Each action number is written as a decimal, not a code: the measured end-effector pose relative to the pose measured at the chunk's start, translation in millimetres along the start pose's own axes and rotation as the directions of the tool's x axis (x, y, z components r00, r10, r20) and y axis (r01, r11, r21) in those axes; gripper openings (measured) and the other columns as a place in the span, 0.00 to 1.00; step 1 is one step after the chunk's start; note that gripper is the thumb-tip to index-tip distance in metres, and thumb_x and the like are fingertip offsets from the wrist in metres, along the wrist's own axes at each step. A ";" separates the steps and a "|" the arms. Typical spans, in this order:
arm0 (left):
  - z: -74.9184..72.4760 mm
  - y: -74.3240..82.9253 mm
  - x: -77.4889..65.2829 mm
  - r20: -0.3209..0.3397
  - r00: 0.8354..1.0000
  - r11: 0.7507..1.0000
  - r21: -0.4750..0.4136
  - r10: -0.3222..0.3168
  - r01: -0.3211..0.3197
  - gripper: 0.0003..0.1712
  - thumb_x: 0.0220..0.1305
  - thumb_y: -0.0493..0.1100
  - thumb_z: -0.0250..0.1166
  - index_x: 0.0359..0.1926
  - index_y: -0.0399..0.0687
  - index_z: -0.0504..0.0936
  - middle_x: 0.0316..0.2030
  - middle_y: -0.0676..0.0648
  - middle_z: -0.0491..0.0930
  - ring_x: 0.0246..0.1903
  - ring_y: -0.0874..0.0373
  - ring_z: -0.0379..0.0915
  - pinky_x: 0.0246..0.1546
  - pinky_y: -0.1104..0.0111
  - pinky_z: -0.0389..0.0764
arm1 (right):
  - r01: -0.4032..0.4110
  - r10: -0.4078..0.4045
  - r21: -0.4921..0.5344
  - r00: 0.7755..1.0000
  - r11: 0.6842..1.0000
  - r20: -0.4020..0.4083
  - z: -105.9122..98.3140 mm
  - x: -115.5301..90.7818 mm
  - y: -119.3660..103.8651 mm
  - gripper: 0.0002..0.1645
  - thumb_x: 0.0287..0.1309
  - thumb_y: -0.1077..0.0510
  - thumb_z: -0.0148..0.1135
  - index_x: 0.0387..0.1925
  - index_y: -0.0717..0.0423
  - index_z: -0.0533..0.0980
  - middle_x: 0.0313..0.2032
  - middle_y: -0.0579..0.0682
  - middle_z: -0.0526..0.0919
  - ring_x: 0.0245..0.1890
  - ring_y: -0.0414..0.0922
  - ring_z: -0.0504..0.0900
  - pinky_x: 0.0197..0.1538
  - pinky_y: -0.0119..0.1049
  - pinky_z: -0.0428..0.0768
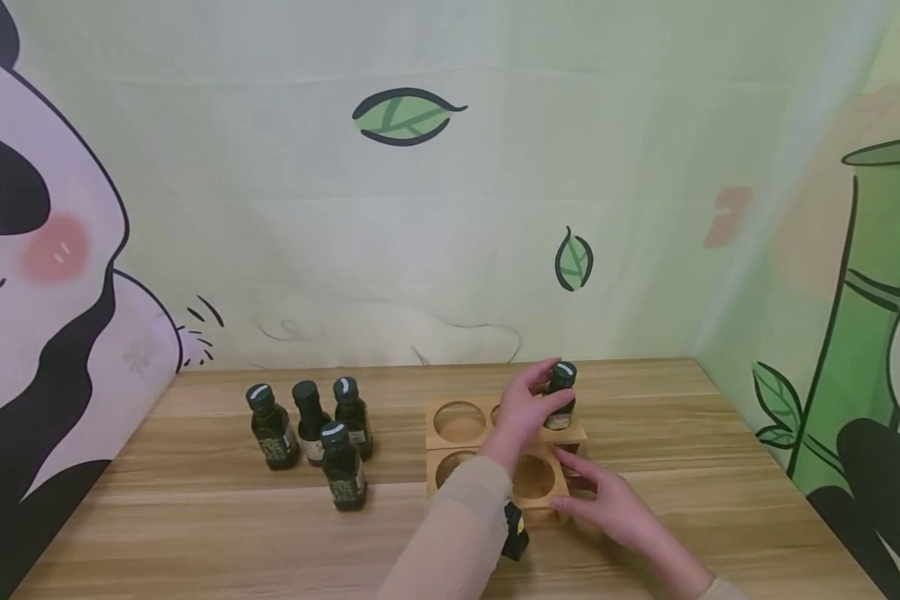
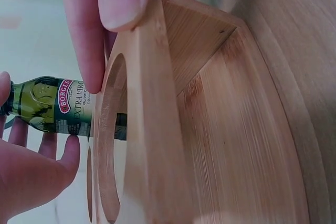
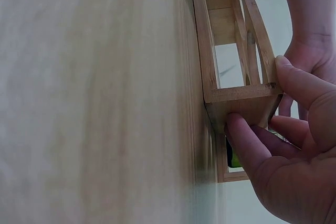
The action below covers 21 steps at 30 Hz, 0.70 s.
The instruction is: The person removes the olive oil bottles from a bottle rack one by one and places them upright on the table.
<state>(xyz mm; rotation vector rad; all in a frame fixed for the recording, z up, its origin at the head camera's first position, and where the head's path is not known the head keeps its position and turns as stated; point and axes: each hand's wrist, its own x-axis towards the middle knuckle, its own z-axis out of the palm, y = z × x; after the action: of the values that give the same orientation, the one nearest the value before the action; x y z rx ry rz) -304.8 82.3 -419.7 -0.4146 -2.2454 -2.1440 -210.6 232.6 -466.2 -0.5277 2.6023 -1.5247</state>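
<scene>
My left hand (image 1: 523,410) holds a dark green olive oil bottle (image 1: 561,395) between thumb and fingers at the right end of the back row of a wooden bottle rack (image 1: 495,450). The bottle stands upright, its base down in the hole. In the left wrist view, its label (image 2: 73,99) reads Borges extra virgin olive oil. At the rack's front right corner, my right hand (image 1: 607,504) grips the wood. In the right wrist view its fingers (image 3: 247,137) press the end wall, with the thumb on the upper edge. My left forearm hides part of the front row.
Several similar dark bottles (image 1: 273,429) with black caps stand grouped on the wooden table (image 1: 217,533) left of the rack. Beside my left sleeve is a partly hidden black object with a yellow mark (image 1: 516,532). A printed cloth backdrop (image 1: 450,250) rises behind the table.
</scene>
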 end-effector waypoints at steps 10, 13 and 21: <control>0.8 1.2 -1.3 -0.048 0.999 0.999 -0.045 -0.023 0.021 0.23 0.60 0.39 0.72 0.57 0.47 0.82 0.49 0.46 0.83 0.50 0.55 0.77 0.48 0.64 0.80 | -0.002 0.002 -0.006 1.000 1.000 -0.005 0.5 0.2 0.9 0.41 0.59 0.56 0.71 0.69 0.66 0.65 0.63 0.68 0.71 0.55 0.59 0.79 0.53 0.48 0.79; 1.2 1.8 -2.0 -0.062 0.998 0.999 -0.038 -0.022 0.020 0.22 0.60 0.38 0.72 0.56 0.46 0.83 0.49 0.46 0.84 0.49 0.54 0.78 0.48 0.63 0.80 | -0.004 0.004 -0.012 1.000 1.000 -0.007 0.5 -0.1 0.2 0.41 0.59 0.56 0.71 0.69 0.66 0.65 0.63 0.68 0.71 0.55 0.59 0.79 0.53 0.47 0.79; 2.5 -1.2 -1.5 -0.094 0.996 0.999 -0.053 0.005 -0.010 0.20 0.59 0.37 0.72 0.53 0.46 0.84 0.46 0.47 0.85 0.48 0.56 0.77 0.49 0.64 0.80 | -0.004 0.004 -0.015 1.000 1.000 -0.008 -0.1 0.2 -0.2 0.41 0.59 0.55 0.71 0.68 0.67 0.65 0.63 0.68 0.71 0.54 0.59 0.79 0.53 0.47 0.80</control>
<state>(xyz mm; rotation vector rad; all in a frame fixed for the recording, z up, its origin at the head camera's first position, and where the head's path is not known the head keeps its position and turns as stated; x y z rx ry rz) -303.1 84.4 -421.3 -0.3150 -2.1380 -2.1755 -210.7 232.5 -465.9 -0.5181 2.6218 -1.5101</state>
